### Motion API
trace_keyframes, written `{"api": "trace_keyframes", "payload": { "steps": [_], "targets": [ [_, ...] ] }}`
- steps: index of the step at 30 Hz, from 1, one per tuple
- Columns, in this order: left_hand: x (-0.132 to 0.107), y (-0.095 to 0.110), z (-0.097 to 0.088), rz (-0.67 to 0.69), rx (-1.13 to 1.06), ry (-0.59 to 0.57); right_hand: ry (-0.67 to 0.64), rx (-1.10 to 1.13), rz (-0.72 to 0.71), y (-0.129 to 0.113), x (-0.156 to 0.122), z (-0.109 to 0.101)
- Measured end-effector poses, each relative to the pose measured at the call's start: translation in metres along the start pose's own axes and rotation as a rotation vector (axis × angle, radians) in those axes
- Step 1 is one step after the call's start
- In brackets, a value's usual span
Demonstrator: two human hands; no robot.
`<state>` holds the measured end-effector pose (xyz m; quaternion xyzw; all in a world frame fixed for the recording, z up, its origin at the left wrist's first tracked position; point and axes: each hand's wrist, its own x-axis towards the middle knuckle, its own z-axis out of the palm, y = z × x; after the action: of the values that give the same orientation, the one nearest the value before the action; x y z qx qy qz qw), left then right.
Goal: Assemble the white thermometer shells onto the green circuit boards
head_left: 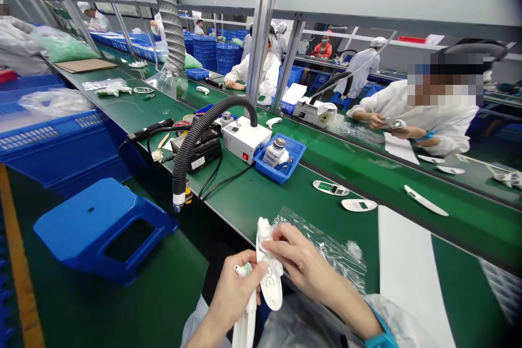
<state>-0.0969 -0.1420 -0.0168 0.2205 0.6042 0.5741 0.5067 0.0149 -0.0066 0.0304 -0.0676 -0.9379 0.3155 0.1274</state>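
Note:
My left hand (pixel 234 291) is closed around a long white plastic piece (pixel 244 329) with a small nozzle-like tip. Its thumb also presses the edge of an oval white plastic shell (pixel 272 293), which shows round marks on its face. My right hand (pixel 305 261) pinches a crumpled white cloth (pixel 265 231) against the upper part of that shell. Parts of the cloth and shell are hidden behind the fingers. Just past my right hand lies a clear plastic bag (pixel 326 242) on the green bench (pixel 228 212).
Further along are a white shell with a circuit board (pixel 330 188), another oval shell (pixel 359 205) and a white sheet (pixel 408 266). A blue tray (pixel 285 174) holds a bottle, beside a white box unit (pixel 244 141) with a black hose (pixel 190 141). A blue stool (pixel 98 217) stands left; a co-worker (pixel 424 114) sits opposite.

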Motion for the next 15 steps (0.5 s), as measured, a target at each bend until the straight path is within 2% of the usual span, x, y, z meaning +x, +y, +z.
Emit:
{"api": "trace_keyframes", "payload": {
  "steps": [5, 10, 15],
  "targets": [
    [0.0052, 0.0023, 0.0008, 0.003, 0.021, -0.014, 0.023, 0.099, 0.04, 0.0011, -0.0031, 0.0015],
    [0.0085, 0.0047, 0.0047, 0.001, 0.034, -0.035, 0.091, 0.089, 0.061, 0.0029, -0.0043, 0.0012],
    [0.0099, 0.0043, 0.0061, 0.003, 0.049, -0.032, 0.004, 0.066, 0.035, 0.0046, -0.0047, -0.0038]
  ]
}}
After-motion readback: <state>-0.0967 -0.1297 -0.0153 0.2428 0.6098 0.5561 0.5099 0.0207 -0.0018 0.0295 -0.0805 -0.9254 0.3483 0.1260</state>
